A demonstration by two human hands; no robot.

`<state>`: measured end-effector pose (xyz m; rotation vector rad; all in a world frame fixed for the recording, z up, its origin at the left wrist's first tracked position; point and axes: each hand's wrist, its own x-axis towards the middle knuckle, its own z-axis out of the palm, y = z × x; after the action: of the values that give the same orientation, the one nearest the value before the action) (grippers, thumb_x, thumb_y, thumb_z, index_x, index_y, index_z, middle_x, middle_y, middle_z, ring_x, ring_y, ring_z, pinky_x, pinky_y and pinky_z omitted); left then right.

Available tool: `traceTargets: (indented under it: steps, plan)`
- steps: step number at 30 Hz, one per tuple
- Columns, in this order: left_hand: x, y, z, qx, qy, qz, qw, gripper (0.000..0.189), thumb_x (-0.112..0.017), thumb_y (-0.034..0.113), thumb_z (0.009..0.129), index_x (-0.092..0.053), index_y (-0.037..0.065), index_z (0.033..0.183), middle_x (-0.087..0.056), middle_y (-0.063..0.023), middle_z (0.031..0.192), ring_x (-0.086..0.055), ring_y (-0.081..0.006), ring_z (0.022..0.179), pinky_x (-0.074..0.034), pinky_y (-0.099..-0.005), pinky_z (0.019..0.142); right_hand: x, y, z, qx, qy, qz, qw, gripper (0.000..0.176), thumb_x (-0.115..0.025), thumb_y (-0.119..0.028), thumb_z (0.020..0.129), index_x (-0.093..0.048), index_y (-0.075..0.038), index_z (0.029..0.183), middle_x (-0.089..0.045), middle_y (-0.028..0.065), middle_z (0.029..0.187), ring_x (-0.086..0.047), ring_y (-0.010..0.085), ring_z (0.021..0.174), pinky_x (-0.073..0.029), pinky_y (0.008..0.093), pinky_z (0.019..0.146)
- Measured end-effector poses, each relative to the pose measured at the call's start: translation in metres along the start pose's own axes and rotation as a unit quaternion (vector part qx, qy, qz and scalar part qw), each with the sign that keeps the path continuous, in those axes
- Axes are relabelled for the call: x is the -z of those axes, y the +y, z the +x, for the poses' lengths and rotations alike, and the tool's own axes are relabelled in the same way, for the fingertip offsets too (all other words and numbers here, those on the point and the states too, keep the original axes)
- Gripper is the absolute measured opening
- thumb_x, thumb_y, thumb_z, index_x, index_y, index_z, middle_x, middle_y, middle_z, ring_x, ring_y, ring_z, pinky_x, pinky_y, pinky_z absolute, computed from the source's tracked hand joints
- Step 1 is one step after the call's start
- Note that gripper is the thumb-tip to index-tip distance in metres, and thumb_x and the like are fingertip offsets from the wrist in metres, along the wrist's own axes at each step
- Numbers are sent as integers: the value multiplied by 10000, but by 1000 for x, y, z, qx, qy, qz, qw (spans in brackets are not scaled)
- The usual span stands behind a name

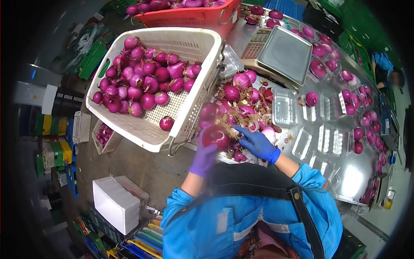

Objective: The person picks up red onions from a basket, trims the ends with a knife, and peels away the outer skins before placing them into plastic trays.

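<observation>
In a purple glove, my left hand [204, 158] grips a large red onion [217, 137] in front of my chest. My right hand [257, 144], gloved in blue, is close to the onion's right side, its fingers reaching toward the dry roots or stalk there. Whether those fingertips pinch anything I cannot make out. Behind both hands spreads a pile of red onions [232, 93] mixed with loose dry skins [263, 100]. On the left, a white plastic basket [181, 39] holds many peeled-looking red onions [148, 82].
A scale [286, 54] with a metal plate stands beyond the pile. Clear plastic trays [284, 107] lie on the metal table [351, 175], several holding onions. A red crate [202, 19] of onions is at the back. Another person [383, 64] is at far right.
</observation>
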<state>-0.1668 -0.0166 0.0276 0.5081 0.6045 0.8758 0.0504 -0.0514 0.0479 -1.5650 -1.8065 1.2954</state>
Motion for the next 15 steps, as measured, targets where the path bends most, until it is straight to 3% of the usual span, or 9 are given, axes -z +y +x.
traceTargets:
  steps: [2,4,7,9,15]
  plan:
    - [-1,1,3,-56,30,78,995,711,-653,123,664,-346,30,1298,-445,-138,1239,-474,-259,1139,-405,-404,975,-4,11,-8,18,6,-30,999,516,-496,-354,890,-375,-112,1329,-589,212,1090,-626,323,894,-491,353,760]
    - [-4,6,4,-45,16,71,996,700,-655,137,663,-361,31,1290,-460,-129,1225,-478,-252,1135,-409,-386,965,-2,13,-13,34,13,-59,998,518,-493,-352,892,-362,-132,1342,-595,204,1084,-632,320,873,-495,352,743]
    - [-1,7,5,-22,3,68,997,684,-659,157,656,-389,32,1271,-487,-112,1196,-482,-235,1129,-417,-359,948,7,9,-16,44,-12,26,999,523,-498,-343,892,-357,-132,1349,-604,193,1075,-630,317,890,-490,353,759]
    - [2,8,5,-10,4,73,997,678,-662,163,649,-402,32,1262,-499,-102,1182,-481,-226,1127,-420,-350,941,15,7,-15,49,-86,52,994,535,-509,-326,889,-344,-135,1360,-601,181,1097,-628,312,907,-484,352,784]
    - [-2,21,3,-25,21,141,989,682,-664,123,651,-391,29,1268,-490,-100,1203,-483,-233,1136,-383,-358,992,20,1,-14,71,-119,10,990,545,-508,-329,886,-331,-148,1368,-599,166,1114,-627,303,918,-484,358,795]
